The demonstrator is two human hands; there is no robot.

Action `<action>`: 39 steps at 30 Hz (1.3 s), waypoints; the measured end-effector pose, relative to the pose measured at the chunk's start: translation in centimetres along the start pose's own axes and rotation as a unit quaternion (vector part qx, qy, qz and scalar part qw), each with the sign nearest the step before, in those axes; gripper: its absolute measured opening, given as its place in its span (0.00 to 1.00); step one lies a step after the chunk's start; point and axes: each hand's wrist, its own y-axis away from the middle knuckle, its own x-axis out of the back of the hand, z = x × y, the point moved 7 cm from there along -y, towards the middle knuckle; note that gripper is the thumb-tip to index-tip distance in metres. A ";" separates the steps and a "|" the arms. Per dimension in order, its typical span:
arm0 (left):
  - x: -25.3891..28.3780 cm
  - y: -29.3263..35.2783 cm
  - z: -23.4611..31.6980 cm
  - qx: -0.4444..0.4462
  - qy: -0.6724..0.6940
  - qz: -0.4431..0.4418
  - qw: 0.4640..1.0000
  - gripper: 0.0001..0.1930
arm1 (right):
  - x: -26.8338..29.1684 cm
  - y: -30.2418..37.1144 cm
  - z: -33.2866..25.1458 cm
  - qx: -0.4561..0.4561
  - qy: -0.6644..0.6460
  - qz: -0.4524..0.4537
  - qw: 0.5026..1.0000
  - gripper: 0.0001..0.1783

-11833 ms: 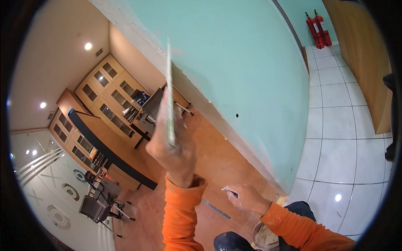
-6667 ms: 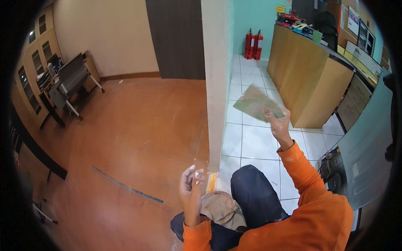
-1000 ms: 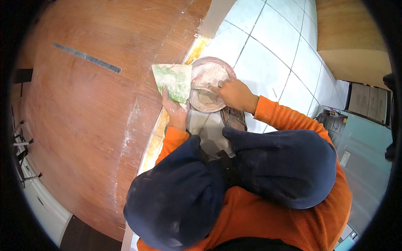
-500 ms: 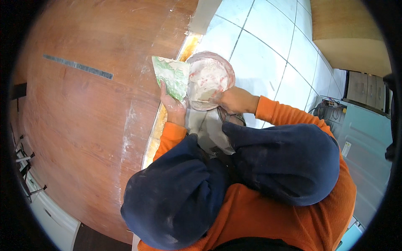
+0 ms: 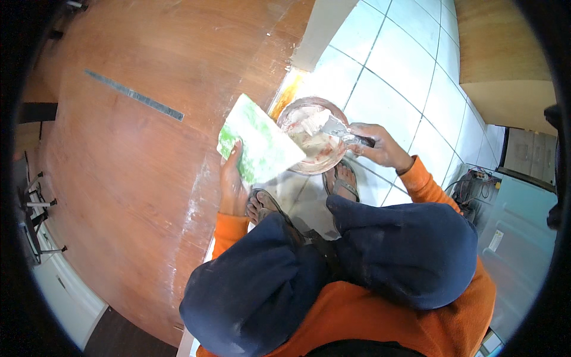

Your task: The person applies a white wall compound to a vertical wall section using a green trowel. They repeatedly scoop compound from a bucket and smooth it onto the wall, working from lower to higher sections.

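Note:
My left hand (image 5: 234,178) is closed on the lower left edge of a green board (image 5: 257,143) smeared with white paste, thumb across its face. The board is tilted, and its right corner overlaps the rim of a round bucket (image 5: 344,156). White, pink-streaked paste (image 5: 306,123) lies inside the bucket. A putty knife (image 5: 334,126) is gripped by its dark handle in my right hand (image 5: 379,146), at the bucket's right side. Its metal blade points left over the paste and carries some of it.
Brown wood-look floor (image 5: 131,178) spreads left, with a metal strip (image 5: 134,95) on it. White tiles (image 5: 389,77) lie right. My sandalled feet (image 5: 342,180) are just below the bucket. A wooden cabinet (image 5: 505,53) stands far right, a pale teal panel (image 5: 511,232) and cables (image 5: 476,177) nearer.
My right hand has drawn the putty knife up out of the bucket and moved right, so the blade now shows. The board has turned and now lies nearer the bucket, partly over its rim.

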 end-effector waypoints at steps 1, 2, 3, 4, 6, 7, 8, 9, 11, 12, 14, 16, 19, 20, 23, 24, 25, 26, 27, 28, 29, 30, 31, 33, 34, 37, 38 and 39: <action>0.0 0.6 -0.1 0.028 -0.014 0.011 0.999 0.21 | 0.0 0.2 -1.2 0.059 0.017 0.044 0.997 0.23; -0.9 1.2 -0.2 0.032 -0.009 -0.038 0.999 0.19 | -0.6 0.2 -2.0 0.097 0.054 0.072 0.991 0.19; -1.0 1.7 -0.6 0.055 -0.040 -0.025 0.997 0.20 | -1.5 0.0 -2.3 0.111 0.003 0.073 0.991 0.21; -1.4 2.0 -0.8 0.073 -0.056 -0.034 0.995 0.20 | -2.4 0.0 -2.5 0.118 0.032 0.076 0.990 0.25; -2.0 2.3 -1.4 0.118 -0.089 -0.038 0.988 0.21 | -4.0 0.1 -2.7 0.113 0.102 0.092 0.984 0.32; -2.7 2.3 -1.6 0.121 -0.072 -0.063 0.988 0.21 | -4.6 0.3 -2.8 0.115 0.146 0.107 0.977 0.35; -3.1 2.4 -1.8 0.129 -0.060 -0.076 0.987 0.21 | -5.2 0.5 -3.1 0.118 0.191 0.112 0.968 0.38; -3.7 2.5 -2.1 0.133 -0.036 -0.102 0.985 0.21 | -5.4 0.8 -3.1 0.109 0.191 0.126 0.967 0.38; -3.6 2.6 -2.8 0.118 -0.036 -0.080 0.989 0.22 | -5.6 1.3 -3.1 0.089 0.191 0.145 0.967 0.40; -3.8 2.7 -3.3 0.111 -0.025 -0.083 0.990 0.22 | -5.7 1.5 -3.2 0.085 0.193 0.149 0.966 0.40; -3.7 2.7 -3.8 0.076 -0.044 -0.076 0.993 0.24 | -5.6 1.9 -3.1 0.078 0.198 0.172 0.962 0.39; -3.7 2.7 -4.2 0.057 -0.056 -0.070 0.994 0.26 | -5.8 2.2 -2.5 0.052 0.202 0.175 0.962 0.40; -3.7 2.9 -4.4 0.048 -0.046 -0.052 0.996 0.26 | -6.5 2.8 -1.1 0.014 0.197 0.172 0.965 0.40; -3.8 3.0 -4.3 0.046 -0.025 -0.050 0.997 0.25 | -6.8 3.1 -0.6 0.001 0.194 0.170 0.966 0.39; -4.2 3.4 -3.6 0.028 -0.003 -0.050 0.998 0.25 | -7.3 3.7 0.8 -0.049 0.232 0.146 0.960 0.38; -4.5 3.3 -3.0 0.014 0.004 -0.066 0.998 0.25 | -7.4 3.8 1.1 -0.051 0.222 0.133 0.965 0.37; -4.4 3.2 -2.5 0.004 -0.025 -0.058 0.998 0.24 | -7.1 3.9 1.2 -0.050 0.215 0.138 0.966 0.37; -4.4 3.1 -2.0 -0.018 -0.041 -0.062 0.997 0.24 | -7.1 3.8 1.8 -0.074 0.207 0.107 0.970 0.37; -4.7 3.0 -1.4 -0.059 -0.035 -0.093 0.993 0.24 | -6.5 3.8 1.8 -0.075 0.231 0.127 0.962 0.35; -3.7 2.7 -1.8 -0.039 -0.068 -0.044 0.996 0.24 | -6.2 3.6 2.4 -0.106 0.249 0.112 0.956 0.34; -3.2 2.4 -1.9 -0.033 -0.086 -0.029 0.995 0.23 | -5.6 3.4 2.7 -0.115 0.272 0.126 0.947 0.33; -2.5 2.1 -2.1 -0.027 -0.109 -0.006 0.994 0.23 | -5.2 2.9 2.5 -0.085 0.302 0.135 0.940 0.31; -2.0 2.0 -2.5 -0.014 -0.080 -0.012 0.997 0.23 | -5.4 2.3 3.3 -0.109 0.318 0.098 0.937 0.31; -1.6 1.5 -3.2 0.002 -0.020 -0.033 0.999 0.22 | -5.6 0.9 3.8 -0.086 0.362 0.090 0.924 0.30; -1.3 1.3 -2.9 -0.022 -0.032 -0.024 0.999 0.20 | -5.7 0.3 3.7 -0.047 0.298 0.105 0.948 0.27; -1.4 1.1 -1.3 0.018 -0.075 0.022 0.997 0.19 | -7.3 -1.5 4.6 -0.021 0.408 0.004 0.913 0.24; -2.2 1.5 0.6 -0.007 -0.112 0.029 0.993 0.18 | -7.6 -1.8 4.6 -0.017 0.421 -0.043 0.906 0.23; -3.9 2.0 3.1 -0.038 -0.129 -0.014 0.991 0.18 | -6.8 -2.3 3.7 0.012 0.380 -0.029 0.924 0.23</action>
